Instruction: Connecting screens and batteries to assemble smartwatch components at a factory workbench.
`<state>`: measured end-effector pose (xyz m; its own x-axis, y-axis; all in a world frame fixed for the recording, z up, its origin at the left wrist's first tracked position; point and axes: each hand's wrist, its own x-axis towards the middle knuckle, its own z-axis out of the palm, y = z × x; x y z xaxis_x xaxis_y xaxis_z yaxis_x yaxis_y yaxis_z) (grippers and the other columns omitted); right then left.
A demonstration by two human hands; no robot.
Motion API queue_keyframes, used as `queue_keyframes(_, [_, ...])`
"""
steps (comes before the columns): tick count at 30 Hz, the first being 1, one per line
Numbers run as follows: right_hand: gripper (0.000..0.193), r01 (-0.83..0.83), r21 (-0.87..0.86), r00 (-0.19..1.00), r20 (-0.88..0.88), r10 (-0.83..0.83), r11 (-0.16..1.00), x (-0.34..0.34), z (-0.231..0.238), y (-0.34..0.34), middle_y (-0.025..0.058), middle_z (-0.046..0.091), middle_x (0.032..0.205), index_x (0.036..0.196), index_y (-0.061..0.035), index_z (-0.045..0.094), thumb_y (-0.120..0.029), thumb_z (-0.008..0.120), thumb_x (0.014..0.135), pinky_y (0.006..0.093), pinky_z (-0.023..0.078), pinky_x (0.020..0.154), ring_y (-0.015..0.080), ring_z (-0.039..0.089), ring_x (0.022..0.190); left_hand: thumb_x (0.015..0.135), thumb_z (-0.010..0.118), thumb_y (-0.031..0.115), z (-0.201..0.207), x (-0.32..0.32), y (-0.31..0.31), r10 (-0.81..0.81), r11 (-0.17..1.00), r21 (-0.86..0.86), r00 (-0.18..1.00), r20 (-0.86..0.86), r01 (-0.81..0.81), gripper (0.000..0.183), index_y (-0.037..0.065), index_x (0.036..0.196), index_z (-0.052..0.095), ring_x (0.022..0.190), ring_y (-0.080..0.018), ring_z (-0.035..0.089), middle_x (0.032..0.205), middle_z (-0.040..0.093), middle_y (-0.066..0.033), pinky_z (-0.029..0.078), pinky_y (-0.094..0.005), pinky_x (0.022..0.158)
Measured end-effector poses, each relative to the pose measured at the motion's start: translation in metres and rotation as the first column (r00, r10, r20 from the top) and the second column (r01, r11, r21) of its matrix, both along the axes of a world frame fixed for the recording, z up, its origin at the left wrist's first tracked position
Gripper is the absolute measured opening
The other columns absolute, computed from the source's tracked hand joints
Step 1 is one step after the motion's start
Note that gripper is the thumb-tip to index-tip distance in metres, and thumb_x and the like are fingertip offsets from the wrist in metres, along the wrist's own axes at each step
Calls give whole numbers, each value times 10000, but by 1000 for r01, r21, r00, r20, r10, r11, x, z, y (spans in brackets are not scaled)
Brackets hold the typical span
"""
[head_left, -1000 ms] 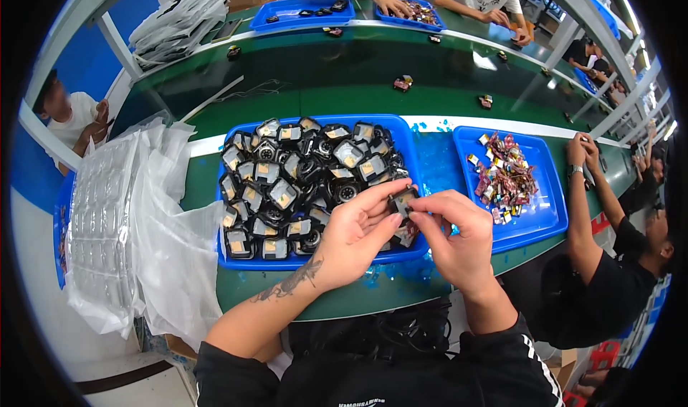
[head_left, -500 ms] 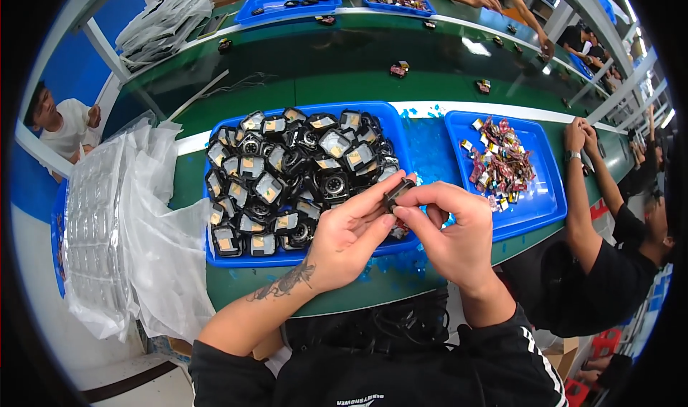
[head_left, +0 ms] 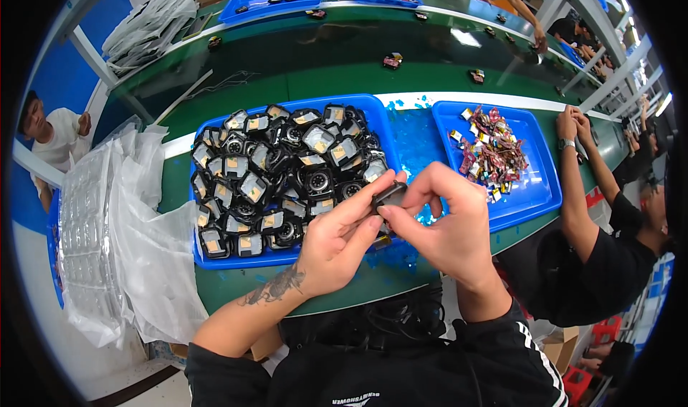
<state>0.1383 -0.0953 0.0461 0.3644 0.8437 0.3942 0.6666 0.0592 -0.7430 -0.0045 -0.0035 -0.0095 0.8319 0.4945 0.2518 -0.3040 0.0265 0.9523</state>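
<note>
Between my two hands is a small black watch case (head_left: 389, 196), held up over the near right corner of a blue tray. My left hand (head_left: 337, 240) grips it from the left between fingers and thumb. Thumb and fingers of my right hand (head_left: 448, 217) pinch its right side. Its inside is turned out of sight. The blue tray (head_left: 287, 263) below is heaped with many black watch cases (head_left: 253, 187), some showing grey faces with tan patches, others round dark sensor backs.
A second blue tray (head_left: 534, 205) on the right holds small red circuit pieces with flex strips (head_left: 494, 152). Plastic blister sheets (head_left: 93, 228) stand at the left. Across a green conveyor (head_left: 308, 63) carrying several small assemblies, other people work; another person's arms (head_left: 580, 185) reach in at right.
The view has shifted, so the trays sit slightly further left and higher. My hands have tilted the watch case, and the right fingers have spread a little along it.
</note>
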Motion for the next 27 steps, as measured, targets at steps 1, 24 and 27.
queue_keyframes(1, [212, -3, 0, 1000, -4, 3, 1000, 1, 0, 0, 87, 615, 678, 722, -18, 565, -35, 776, 708, 293, 455, 564, 216, 602, 591, 978, 438, -30, 1, 0, -2, -19, 999, -40, 999, 40, 20, 490, -48, 1455, 329, 1279, -174, 475, 1445, 449, -158, 391, -300, 1057])
queue_keyframes(24, [91, -214, 48, 730, -655, 192, 976, 13, -25, -22, 62, 617, 954, 955, 41, 628, 22, 650, 869, 230, 563, 761, 99, 603, 901, 757, 704, -39, 1, 2, 18, 241, 500, 806, 945, 221, -316, 353, -9, 1108, 674, 958, -288, 681, 1257, 597, -185, 571, -336, 775])
queue_keyframes(27, [85, -262, 88, 666, -704, 246, 961, 18, -24, -25, 67, 600, 985, 956, 31, 619, 29, 635, 872, 240, 544, 788, 109, 597, 925, 782, 709, -4, 7, 0, 16, 221, 468, 845, 960, 172, -259, 293, -11, 1074, 688, 946, -278, 682, 1178, 635, -176, 572, -318, 747])
